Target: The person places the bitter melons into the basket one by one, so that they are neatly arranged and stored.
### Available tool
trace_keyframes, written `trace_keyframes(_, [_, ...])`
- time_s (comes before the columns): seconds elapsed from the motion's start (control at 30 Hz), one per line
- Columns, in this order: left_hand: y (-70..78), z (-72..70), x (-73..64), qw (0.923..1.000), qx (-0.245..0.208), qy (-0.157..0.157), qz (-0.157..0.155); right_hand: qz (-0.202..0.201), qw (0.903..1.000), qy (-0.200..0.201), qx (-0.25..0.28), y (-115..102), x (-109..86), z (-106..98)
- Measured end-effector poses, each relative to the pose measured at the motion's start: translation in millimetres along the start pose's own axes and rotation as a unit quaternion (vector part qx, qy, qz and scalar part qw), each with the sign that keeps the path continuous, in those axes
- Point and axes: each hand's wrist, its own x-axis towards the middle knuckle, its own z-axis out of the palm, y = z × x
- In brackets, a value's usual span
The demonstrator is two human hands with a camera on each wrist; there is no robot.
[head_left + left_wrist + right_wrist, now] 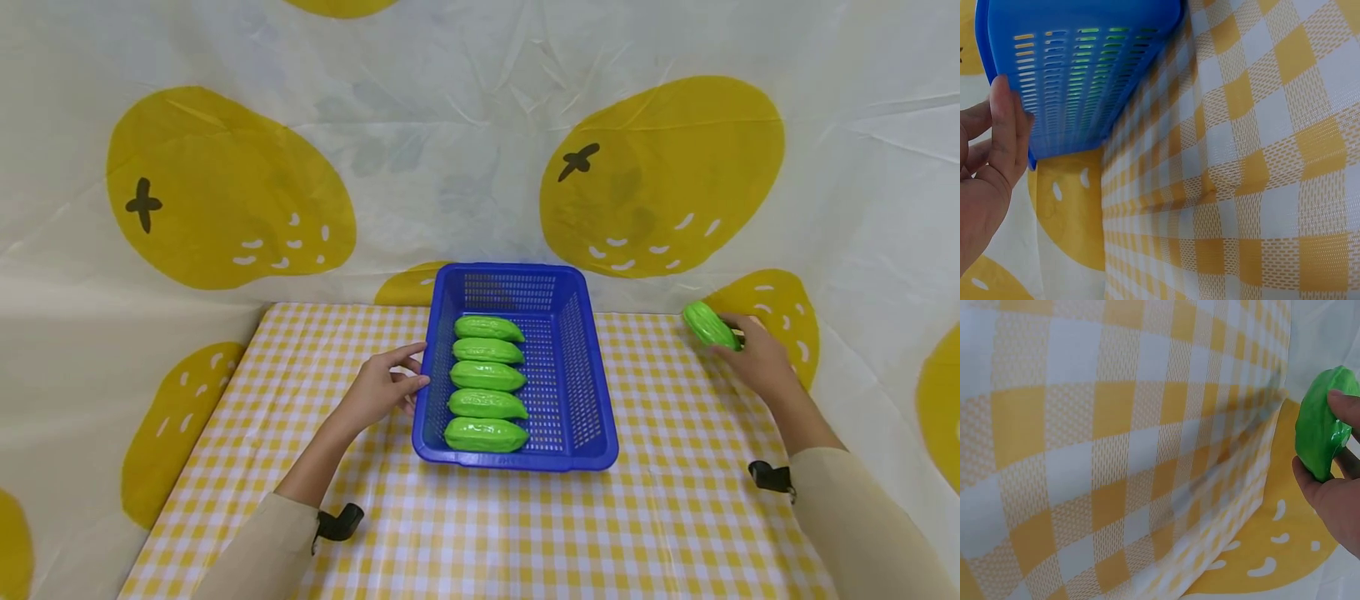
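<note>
A blue plastic basket (552, 461) stands in the middle of the table. Along its left half, several glossy green bitter melons (488, 377) lie side by side in a column, pointed ends to the right. My left hand (384, 383) touches the basket's left rim from outside; in the left wrist view its fingertips (1001, 87) meet the rim and upper wall. Far to the right, my right hand (757, 357) holds another bitter melon (705, 323) between thumb and fingers, near the table's back right corner. The right wrist view shows this bitter melon (1322, 425) tilted in the grip.
A yellow-and-white checked cloth (480, 533) covers the table. Behind the table hangs a pale curtain (465, 167) printed with large yellow fruits, close against the back edge. The basket's rear wall stands near that curtain. Black straps with cameras (341, 522) are on both wrists.
</note>
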Motion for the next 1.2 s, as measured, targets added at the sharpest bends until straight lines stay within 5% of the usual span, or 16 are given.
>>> trace_keyframes(0.7, [-3.6,-1.6,-2.1,1.0000,-0.003,0.005,0.000,-0.094,0.9946,-0.007,0.044,-74,4.6,6])
trace_keyframes(1.2, [-1.6,-0.5,-0.7,1.0000,-0.003,-0.004,0.001,-0.113,0.9927,-0.032,0.027,-136,19.4,-3])
